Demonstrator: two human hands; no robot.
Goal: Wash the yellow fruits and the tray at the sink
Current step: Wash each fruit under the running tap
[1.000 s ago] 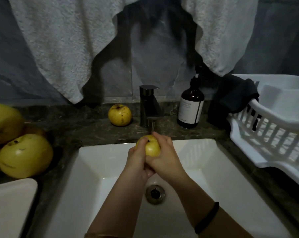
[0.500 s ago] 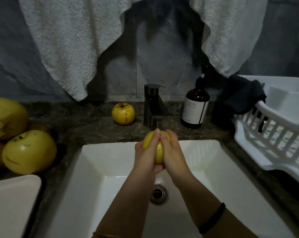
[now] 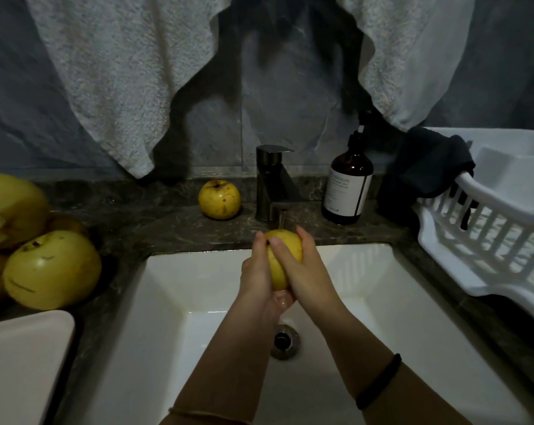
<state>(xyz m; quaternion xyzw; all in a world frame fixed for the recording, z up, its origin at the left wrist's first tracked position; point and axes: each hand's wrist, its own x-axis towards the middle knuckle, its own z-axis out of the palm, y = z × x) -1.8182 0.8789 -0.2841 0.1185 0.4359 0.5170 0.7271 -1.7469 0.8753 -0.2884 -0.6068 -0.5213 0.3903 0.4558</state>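
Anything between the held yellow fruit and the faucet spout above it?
Nothing visible. The left hand and right hand grip the yellow fruit directly, just below the faucet spout, over the sink.

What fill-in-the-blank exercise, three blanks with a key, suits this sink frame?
1. The left hand and right hand both hold one ____ fruit under the faucet.
2. The brown soap bottle stands to the ____ of the faucet.
3. The dark cloth hangs over the rim of the ____ basket.
Missing words: yellow; right; white.
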